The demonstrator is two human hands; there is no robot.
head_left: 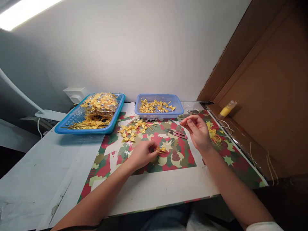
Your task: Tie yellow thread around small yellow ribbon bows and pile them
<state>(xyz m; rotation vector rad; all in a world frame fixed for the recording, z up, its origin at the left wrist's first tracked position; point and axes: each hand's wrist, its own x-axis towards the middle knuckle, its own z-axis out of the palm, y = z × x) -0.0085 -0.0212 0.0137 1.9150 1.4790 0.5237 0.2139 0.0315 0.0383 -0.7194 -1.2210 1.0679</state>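
Low over the patterned sheet, my left hand (143, 154) pinches a small yellow ribbon bow (161, 150) between thumb and fingers. My right hand (199, 131) is raised to the right of it, thumb and fingertips pressed together; whatever is between them is too thin to make out. Just left of that hand lies a pair of pink-handled thread snips (179, 134). Several loose yellow bows (130, 129) with gold wire stems lie on the sheet beyond my left hand. Silver beads (151, 119) sit in front of the blue-violet basket.
A blue tray (59, 128) at the left holds bagged and loose bows. The blue-violet basket (158, 114) at the back holds more. Yellow thread scraps (215, 134) lie at the right, near a yellow spool (227, 109) by the cardboard wall (264, 80). A white power strip (51, 115) stands far left.
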